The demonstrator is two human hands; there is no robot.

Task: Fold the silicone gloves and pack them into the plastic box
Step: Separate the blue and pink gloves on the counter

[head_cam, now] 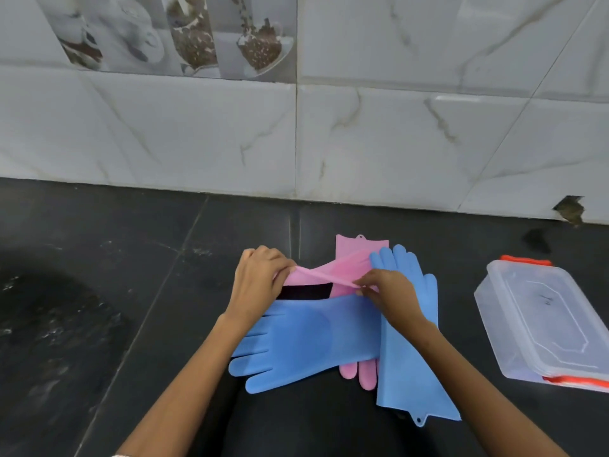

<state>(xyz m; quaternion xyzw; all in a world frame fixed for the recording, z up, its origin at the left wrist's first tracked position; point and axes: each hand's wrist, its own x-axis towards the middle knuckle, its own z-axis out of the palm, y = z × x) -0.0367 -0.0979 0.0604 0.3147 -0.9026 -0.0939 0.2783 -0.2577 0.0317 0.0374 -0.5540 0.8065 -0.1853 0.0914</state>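
Note:
Two blue silicone gloves lie on the dark counter: one blue glove lies crosswise with its fingers pointing left, the other blue glove lies lengthwise with its fingers pointing away. A pink glove is stretched and twisted between my hands. My left hand pinches its left end and my right hand pinches it near the middle. A second pink glove lies under the blue ones, its fingertips poking out toward me. The clear plastic box with orange clips stands shut at the right.
A grey marble-tiled wall rises behind the black stone counter. A chipped hole shows at the wall's base at the far right.

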